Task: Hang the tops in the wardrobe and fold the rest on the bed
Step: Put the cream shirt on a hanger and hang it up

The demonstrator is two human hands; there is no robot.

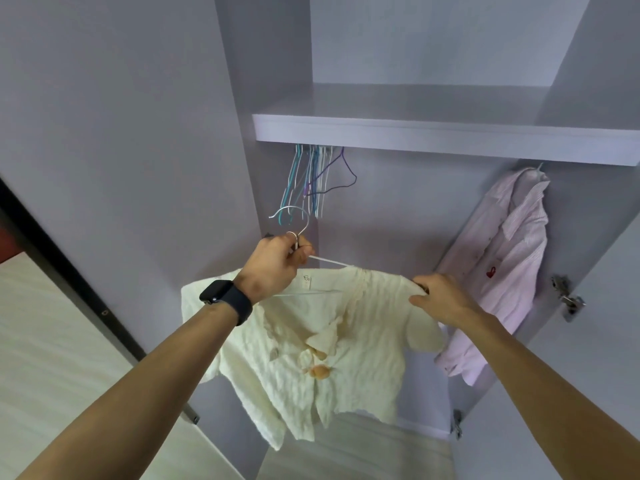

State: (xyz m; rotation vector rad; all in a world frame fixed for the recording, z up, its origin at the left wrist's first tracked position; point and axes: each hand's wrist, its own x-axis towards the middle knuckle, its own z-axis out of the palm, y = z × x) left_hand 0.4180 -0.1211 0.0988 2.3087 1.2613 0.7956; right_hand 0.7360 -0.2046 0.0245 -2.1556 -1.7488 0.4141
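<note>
The left hand point(277, 261) is clenched around the neck of a white wire hanger point(329, 263), just under its metal hook point(294, 218). The fingers cover the point where hook and arms join. A dark watch point(227, 299) sits on that wrist.

A cream top point(311, 358) hangs from this hanger in front of the open wardrobe point(381, 237), below the shelf point(415, 133). The hook is free in the air, under and just in front of a bunch of empty hangers point(311, 181). The right hand point(440, 296) pinches the top's right shoulder, with its fingertips tucked into the fabric. The hanger's right arm disappears under the cloth there, so its end cannot be seen. The left arm of the hanger shows as a thin line across the open collar, and the top's left shoulder droops off towards the forearm.

An orange-brown spot sits near the front buttons. Whether it is a button or a mark is hard to tell.

The rail is hidden behind the shelf's front edge, so the empty hangers are cut off at their tops. To the right a pink shirt point(502, 271) hangs against the wardrobe's side. Only the tip of its hook shows beneath the shelf, and its lower hem passes behind the right forearm. Metal hinges point(568, 299) sit just beside it. Pale floor point(52, 341) shows at lower left.
</note>
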